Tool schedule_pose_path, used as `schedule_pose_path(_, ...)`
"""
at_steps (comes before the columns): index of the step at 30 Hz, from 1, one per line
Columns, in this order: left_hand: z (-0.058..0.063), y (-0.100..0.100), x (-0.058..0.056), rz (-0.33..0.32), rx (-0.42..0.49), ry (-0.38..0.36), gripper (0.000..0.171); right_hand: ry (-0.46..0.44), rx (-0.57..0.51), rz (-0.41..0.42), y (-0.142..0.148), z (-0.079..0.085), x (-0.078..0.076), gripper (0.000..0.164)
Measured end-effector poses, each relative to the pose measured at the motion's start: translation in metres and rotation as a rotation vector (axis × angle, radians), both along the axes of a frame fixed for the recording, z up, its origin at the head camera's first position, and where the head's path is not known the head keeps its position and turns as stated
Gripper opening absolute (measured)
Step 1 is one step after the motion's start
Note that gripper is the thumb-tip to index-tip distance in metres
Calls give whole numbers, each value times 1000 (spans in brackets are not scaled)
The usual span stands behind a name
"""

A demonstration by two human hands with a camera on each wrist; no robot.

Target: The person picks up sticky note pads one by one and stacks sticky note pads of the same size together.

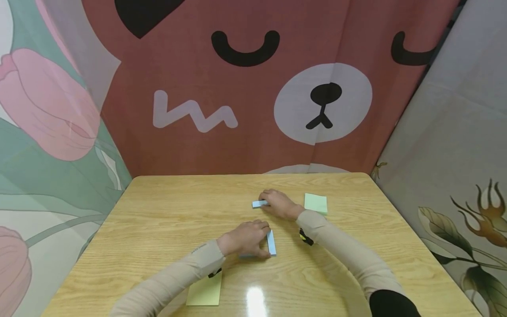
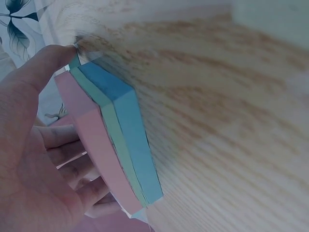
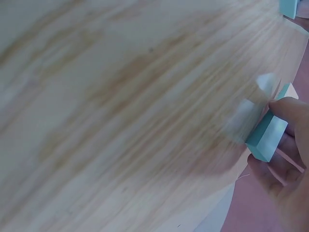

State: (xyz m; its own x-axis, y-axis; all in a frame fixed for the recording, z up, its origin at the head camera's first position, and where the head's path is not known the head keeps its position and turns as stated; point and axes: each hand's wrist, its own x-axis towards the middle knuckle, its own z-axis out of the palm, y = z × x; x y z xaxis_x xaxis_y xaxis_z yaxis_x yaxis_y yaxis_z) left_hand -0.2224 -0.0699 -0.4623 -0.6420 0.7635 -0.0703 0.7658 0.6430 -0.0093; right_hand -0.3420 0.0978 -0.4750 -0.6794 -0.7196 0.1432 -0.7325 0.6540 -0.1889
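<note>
My left hand holds a light blue sticky-note pad near the middle of the table, its thumb at the near end and fingers toward the far end. The left wrist view shows a small stack of pads, a pink pad, a green one and a blue one, side by side along the hand. Farther away, my right hand pinches another light blue pad; in the right wrist view this pad sits between thumb and fingers.
A pale green square pad lies beyond the right forearm. Partly under the left forearm is a yellow pad. All this is on a wooden table, with printed curtains behind and at both sides.
</note>
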Motion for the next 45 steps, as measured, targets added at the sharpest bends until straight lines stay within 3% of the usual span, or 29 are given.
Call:
schedule_pose_path(8, 0, 0, 1, 4, -3, -7, 69, 0, -3, -23, 3, 1, 2, 20)
schedule_pose_path(17, 3, 1, 2, 15, -3, -13, 69, 88, -18, -10, 8, 0, 2, 18)
schedule_pose_path(23, 2, 1, 1, 21, -4, -11, 71, 99, 9, -6, 9, 1, 4, 19)
schedule_pose_path(34, -1, 0, 2, 20, 24, -24, 70, 114, 7, 12, 13, 2, 13, 50)
schedule_pose_path(45, -2, 0, 2, 15, 23, -10, 70, 139, -8, 69, 22, 1, 19, 47)
